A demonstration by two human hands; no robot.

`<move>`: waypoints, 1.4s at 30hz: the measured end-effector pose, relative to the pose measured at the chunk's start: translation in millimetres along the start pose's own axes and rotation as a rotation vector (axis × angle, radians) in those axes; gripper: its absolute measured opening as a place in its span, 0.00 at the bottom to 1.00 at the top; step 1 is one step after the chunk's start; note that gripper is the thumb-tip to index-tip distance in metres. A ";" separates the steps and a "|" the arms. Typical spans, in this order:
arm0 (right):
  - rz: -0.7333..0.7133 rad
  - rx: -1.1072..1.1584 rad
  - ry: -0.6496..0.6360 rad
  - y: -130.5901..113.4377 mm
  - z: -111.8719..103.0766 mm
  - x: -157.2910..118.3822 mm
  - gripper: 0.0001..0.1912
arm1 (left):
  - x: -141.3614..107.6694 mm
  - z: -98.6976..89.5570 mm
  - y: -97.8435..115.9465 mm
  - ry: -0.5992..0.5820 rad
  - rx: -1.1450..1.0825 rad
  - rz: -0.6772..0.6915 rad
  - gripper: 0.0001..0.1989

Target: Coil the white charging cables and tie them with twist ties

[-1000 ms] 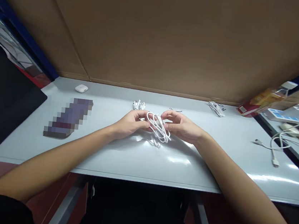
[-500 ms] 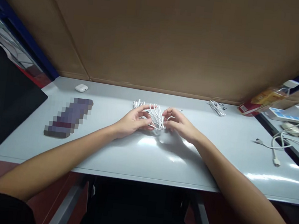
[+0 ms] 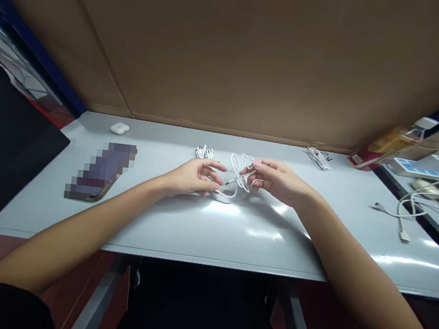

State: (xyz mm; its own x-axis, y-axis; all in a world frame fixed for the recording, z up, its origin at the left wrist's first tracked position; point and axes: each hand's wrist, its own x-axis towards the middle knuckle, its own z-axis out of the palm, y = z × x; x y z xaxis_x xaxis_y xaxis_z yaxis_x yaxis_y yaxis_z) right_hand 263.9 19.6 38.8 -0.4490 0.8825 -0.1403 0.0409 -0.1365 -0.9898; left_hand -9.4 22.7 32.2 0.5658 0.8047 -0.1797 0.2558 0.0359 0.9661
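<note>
A loosely looped white charging cable hangs between my two hands just above the grey table. My right hand pinches part of it between thumb and fingertips, and loops spread to the left of those fingers. On the other side, my left hand has its fingers apart, with one strand of the cable passing close by its thumb tip. Whether that strand touches the thumb is hard to see. Behind my left hand lies a bundled white cable, partly hidden by the fingers.
A blurred-out phone-like object and a white earbud case lie to the left. At the back right are another coiled white cable and a tilted drink bottle. Loose cable ends trail over the right side.
The cable's loops have loosened and shifted right with my right hand, which now grips them. My left hand's fingers have come off the coil and spread.
</note>
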 end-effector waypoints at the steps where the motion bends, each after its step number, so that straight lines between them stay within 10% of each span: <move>1: 0.021 0.047 0.002 -1.4 -2.8 -0.6 0.16 | -0.8 -2.3 1.5 0.005 0.019 -0.016 0.26; 16: -0.147 0.156 0.067 -2.9 -7.8 -1.5 0.11 | -4.8 -12.5 3.3 -0.039 0.270 -0.002 0.27; 30: -0.236 -0.199 0.198 -5.6 -27.9 -3.6 0.14 | -18.3 -20.0 15.5 -0.486 0.493 -0.215 0.23; 42: -0.116 0.541 0.321 -17.3 -23.2 -3.7 0.10 | -19.1 -15.7 11.9 -0.463 0.558 -0.212 0.14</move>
State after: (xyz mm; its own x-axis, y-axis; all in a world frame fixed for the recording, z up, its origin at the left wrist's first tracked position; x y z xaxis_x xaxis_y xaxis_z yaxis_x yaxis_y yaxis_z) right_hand 285.5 29.2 55.9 -0.1303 0.9845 -0.1171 -0.4861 -0.1664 -0.8579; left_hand -29.5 17.1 50.0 0.7000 0.4786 -0.5301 0.6855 -0.2419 0.6868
